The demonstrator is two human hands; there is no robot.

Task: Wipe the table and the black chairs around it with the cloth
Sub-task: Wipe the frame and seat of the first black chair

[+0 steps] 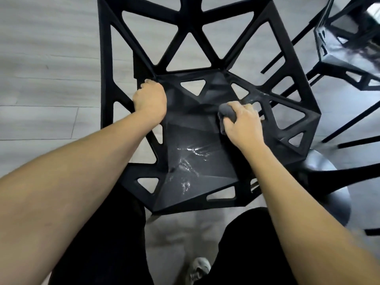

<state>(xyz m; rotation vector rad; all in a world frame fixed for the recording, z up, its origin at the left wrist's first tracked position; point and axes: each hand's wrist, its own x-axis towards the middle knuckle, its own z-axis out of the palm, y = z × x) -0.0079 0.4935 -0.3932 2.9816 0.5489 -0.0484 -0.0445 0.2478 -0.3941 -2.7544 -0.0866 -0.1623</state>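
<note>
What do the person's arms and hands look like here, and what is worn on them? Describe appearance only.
Both forearms are bare up to the frame edge: no sleeves show. The left hand and right hand wear no gloves, and no rings, watch or wristbands are visible.

Two black chairs: one under hands (197, 124), second at right edge (347, 48). One grey cloth (226, 115). Two hands: left (151, 99), right (243, 122).

Both forearms are bare all the way up, no sleeves, watch or rings that I can see. Legs are in plain black trousers (107, 243), and there's one light grey-white sneaker (198, 268) poking out below, pretty blurry though.
</note>
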